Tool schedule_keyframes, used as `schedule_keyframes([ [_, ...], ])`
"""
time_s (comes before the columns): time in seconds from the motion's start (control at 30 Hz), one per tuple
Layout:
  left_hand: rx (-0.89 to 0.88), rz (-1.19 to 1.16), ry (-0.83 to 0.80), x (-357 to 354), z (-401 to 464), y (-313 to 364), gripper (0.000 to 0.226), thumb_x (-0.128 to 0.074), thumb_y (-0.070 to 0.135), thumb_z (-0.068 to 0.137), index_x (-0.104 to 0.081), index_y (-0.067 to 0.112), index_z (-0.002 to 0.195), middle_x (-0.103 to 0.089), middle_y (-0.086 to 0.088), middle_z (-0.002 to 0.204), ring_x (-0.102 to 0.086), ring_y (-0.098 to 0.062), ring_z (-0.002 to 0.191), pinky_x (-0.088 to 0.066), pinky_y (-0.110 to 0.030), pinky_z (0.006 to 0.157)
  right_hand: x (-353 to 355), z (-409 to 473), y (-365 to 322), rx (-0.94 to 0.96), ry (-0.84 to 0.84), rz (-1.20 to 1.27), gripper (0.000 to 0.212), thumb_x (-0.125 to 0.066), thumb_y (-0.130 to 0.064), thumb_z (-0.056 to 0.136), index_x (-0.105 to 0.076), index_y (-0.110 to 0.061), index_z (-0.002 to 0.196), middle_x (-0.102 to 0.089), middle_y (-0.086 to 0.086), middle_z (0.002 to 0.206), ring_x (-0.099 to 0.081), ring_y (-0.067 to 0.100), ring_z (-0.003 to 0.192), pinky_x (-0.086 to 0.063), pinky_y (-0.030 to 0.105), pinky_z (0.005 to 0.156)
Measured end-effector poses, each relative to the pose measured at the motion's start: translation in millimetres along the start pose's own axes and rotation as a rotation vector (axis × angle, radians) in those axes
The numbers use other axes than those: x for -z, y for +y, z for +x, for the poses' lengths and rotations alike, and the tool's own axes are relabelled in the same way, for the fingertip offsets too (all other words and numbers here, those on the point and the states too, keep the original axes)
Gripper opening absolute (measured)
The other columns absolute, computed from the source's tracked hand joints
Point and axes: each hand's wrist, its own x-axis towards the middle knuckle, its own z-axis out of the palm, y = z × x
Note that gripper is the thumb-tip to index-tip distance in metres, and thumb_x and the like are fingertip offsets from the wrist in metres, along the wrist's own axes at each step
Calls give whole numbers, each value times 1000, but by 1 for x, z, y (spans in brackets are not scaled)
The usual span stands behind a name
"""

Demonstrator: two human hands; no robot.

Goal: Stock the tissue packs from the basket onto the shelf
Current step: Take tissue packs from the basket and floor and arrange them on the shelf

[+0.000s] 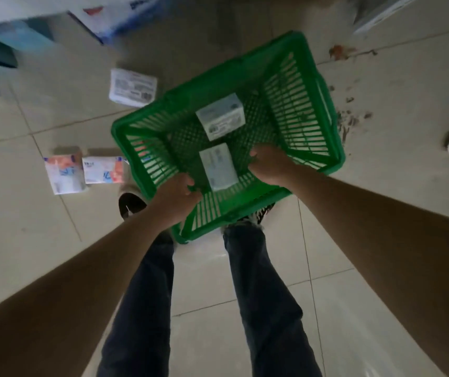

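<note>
Legs in dark trousers stand on the tiled floor [381, 186]; just beyond them both hands grasp the near rim of the green basket [324, 110], the left hand [175, 197] curled over the slatted edge, the right hand [268, 165] clenched on it further along; each grip is closed on the rim; two tissue packs lie inside, one [219, 165] between the hands, another [220, 115] towards the middle; three more packs [65, 172] [103, 170] [132, 87] lie on the floor left of the basket; blurred shelving [13, 47] shows far left. Judging by this, the basket should stay level so neither pack slides, and the floor packs need gathering.
</note>
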Motion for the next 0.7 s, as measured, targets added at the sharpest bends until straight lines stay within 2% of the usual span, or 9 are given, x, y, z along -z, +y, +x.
schedule_keyframes([
  [0.03, 6, 7, 1, -6, 12, -5, 38, -63, 28, 99, -57, 10, 132, -67, -10, 116, -59, -19, 87, -48, -32, 75, 4, 17, -3, 16, 13, -47, 20, -52, -19, 101, -61, -6, 113, -62, 14, 101, -62, 30, 102, -50, 33, 70],
  [0.07, 12, 11, 5, -14, 25, -9, 35, -63, 27, 98, -59, 10, 128, -67, -8, 109, -59, -17, 81, -49, -33, 72, 9, 34, -6, 32, 33, -91, 20, -52, -20, 100, -59, -6, 112, -61, 14, 101, -62, 31, 101, -49, 33, 70],
  [0.17, 24, -4, 26, -28, 53, -17, 27, -64, 29, 97, -64, 12, 117, -66, 1, 86, -59, -17, 70, -48, -31, 64, 20, 64, -23, 139, 82, -217, 47, -54, -23, 101, -49, -5, 145, -54, 21, 143, -55, 37, 129, -51, 40, 101],
  [0.27, 56, -68, 0, -47, 87, -18, 23, -67, 36, 94, -64, 17, 106, -72, -7, 94, -63, -16, 69, -49, -31, 58, 22, 96, -40, 270, 131, -374, 58, -60, -23, 100, -42, -6, 152, -44, 20, 153, -47, 39, 138, -46, 45, 110],
  [0.37, 75, -160, -38, -66, 118, -15, 39, -70, 39, 94, -64, 17, 126, -67, 2, 101, -57, -12, 73, -35, -22, 51, 17, 123, -52, 372, 122, -546, 72, -65, -23, 97, -32, -8, 160, -35, 17, 163, -35, 39, 148, -39, 52, 117],
  [0.43, 98, -272, -59, -78, 136, -12, 61, -74, 40, 91, -56, 15, 143, -66, -4, 125, -61, -22, 97, -37, -17, 58, 12, 138, -52, 426, 126, -644, 82, -69, -23, 95, -25, -8, 163, -29, 16, 168, -29, 39, 153, -31, 54, 123],
  [0.47, 125, -335, -57, -83, 144, -11, 69, -77, 40, 89, -52, 15, 147, -62, -7, 139, -62, -26, 111, -43, -19, 67, 8, 145, -51, 450, 133, -682, 86, -71, -23, 94, -23, -8, 163, -28, 15, 169, -28, 38, 154, -28, 53, 124],
  [0.53, 186, -439, -59, -90, 159, -12, 82, -83, 41, 83, -47, 13, 151, -54, -9, 152, -56, -30, 131, -41, -24, 89, 1, 158, -46, 484, 158, -744, 92, -75, -24, 90, -22, -8, 164, -28, 15, 169, -28, 37, 154, -24, 55, 126],
  [0.7, 258, -556, -79, -102, 184, -17, 97, -94, 29, 70, -46, 9, 151, -51, -10, 154, -50, -29, 139, -40, -40, 118, -9, 178, -41, 509, 288, -875, 104, -84, -35, 82, -23, -9, 162, -29, 14, 166, -30, 39, 152, -17, 63, 125],
])
